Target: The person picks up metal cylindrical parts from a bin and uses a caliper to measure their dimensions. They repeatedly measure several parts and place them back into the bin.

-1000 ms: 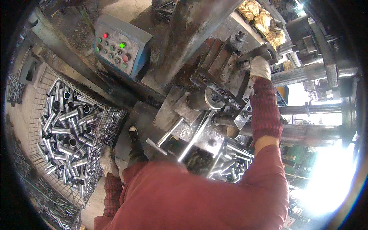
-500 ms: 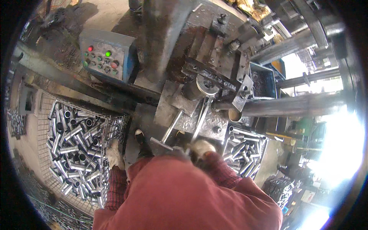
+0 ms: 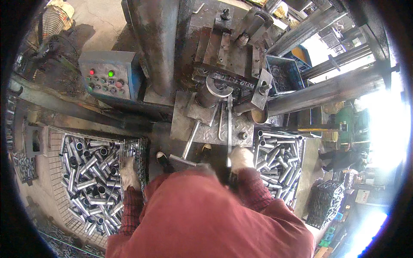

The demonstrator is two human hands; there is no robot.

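Observation:
My left hand, in a pale work glove, is at the right-hand side of a wire basket heaped with short shiny metal tubes. Its fingers are too indistinct to read. My right hand, gloved too, is closed at the near end of a long flat metal bar. The bar runs away from me to a round metal cylinder on the machine's steel plate. Left of the bar, a T-shaped metal handle slants toward me from the same cylinder.
A control box with red and green lights stands at the far left, beside a thick column. More tubes fill a bin at my right. Behind the plate are a heavy die block and a blue crate. Another person is farther right.
My right hand and the bar's near end have swung right, away from the T-shaped handle. My left hand stays by the basket. The whole view has shifted slightly.

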